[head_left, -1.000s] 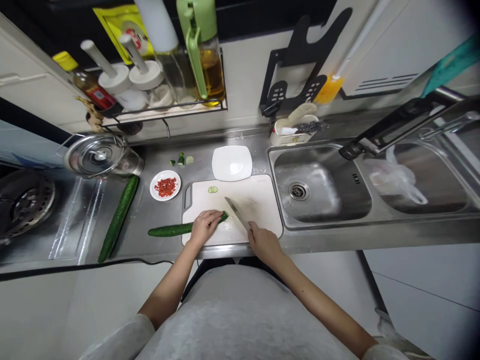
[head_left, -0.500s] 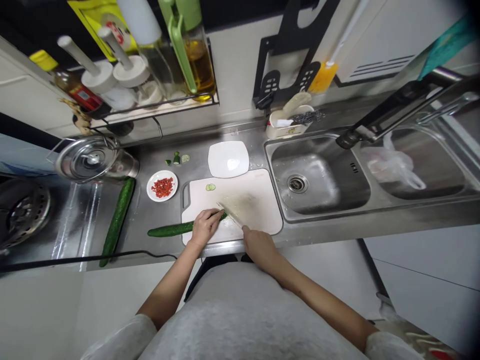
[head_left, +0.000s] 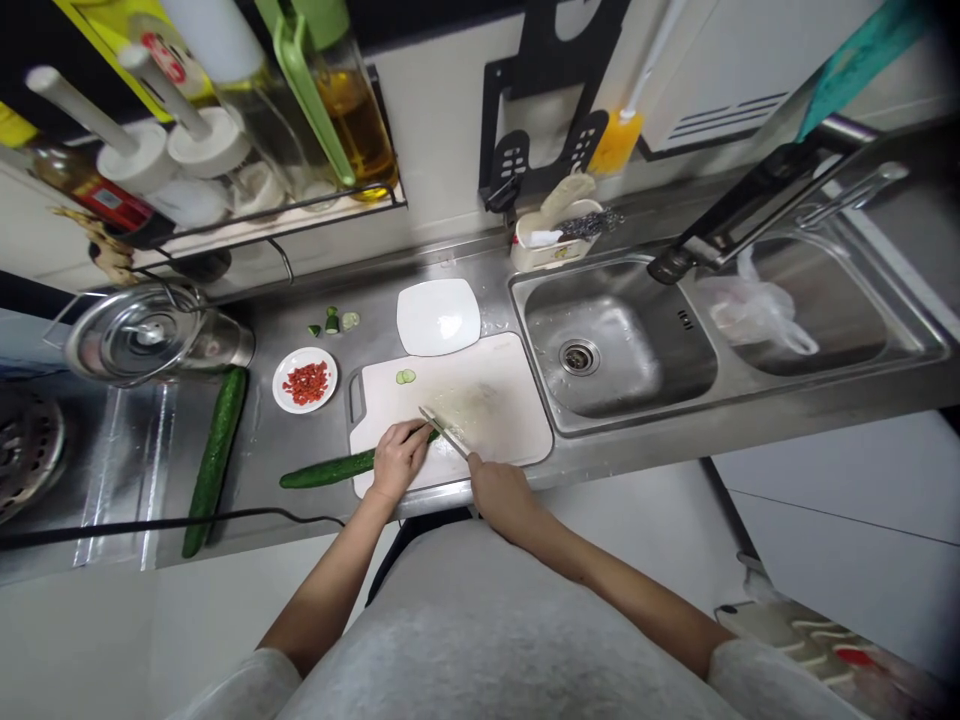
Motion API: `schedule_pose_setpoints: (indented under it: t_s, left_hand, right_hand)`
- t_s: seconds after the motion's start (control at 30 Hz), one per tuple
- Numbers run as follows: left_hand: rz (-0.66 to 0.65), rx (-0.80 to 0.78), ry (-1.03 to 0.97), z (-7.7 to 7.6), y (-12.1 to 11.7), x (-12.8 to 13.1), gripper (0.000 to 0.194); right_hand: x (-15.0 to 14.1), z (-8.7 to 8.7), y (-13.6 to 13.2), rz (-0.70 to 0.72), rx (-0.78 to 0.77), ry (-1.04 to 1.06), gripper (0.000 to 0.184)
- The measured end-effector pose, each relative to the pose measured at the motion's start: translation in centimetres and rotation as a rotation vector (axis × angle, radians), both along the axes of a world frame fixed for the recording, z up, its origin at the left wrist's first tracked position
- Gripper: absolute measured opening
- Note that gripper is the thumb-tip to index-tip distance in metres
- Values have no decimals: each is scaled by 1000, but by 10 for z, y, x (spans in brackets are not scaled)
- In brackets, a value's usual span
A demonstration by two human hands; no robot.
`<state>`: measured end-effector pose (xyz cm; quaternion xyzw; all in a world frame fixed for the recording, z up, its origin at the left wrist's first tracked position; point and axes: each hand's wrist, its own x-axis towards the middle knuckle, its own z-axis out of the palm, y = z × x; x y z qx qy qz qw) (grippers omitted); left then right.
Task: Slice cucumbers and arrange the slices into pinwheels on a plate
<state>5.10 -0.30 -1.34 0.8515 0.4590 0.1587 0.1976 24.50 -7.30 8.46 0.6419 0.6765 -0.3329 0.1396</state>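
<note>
Two hands were over the white cutting board (head_left: pixel 517 410). I saw the left hand (head_left: pixel 400 458) closed over one cucumber (head_left: pixel 330 472), which lay partly on the board, its left end reaching past the edge above the steel counter (head_left: pixel 259 440). The right hand (head_left: pixel 499 495) gripped a knife (head_left: pixel 445 434), its blade slanting across the cucumber's right end, just beside the other hand. Farther back on the board lay pale slices (head_left: pixel 406 377); a plate (head_left: pixel 281 392) of red bits (head_left: pixel 306 383) sat to the left.
</note>
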Motion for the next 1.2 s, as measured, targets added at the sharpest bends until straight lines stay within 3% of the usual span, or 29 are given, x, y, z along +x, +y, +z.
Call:
schedule_pose_setpoints:
  t_s: [0.47, 1.2]
  left_hand:
    - [-48, 148, -1, -6, -1, -1, 28]
    - [-75, 187, 36, -8, -9, -2, 29]
  right_hand:
    - [-3, -5, 6, 2, -7, 4, 29]
    - [-7, -8, 13, -14, -19, 36, 31]
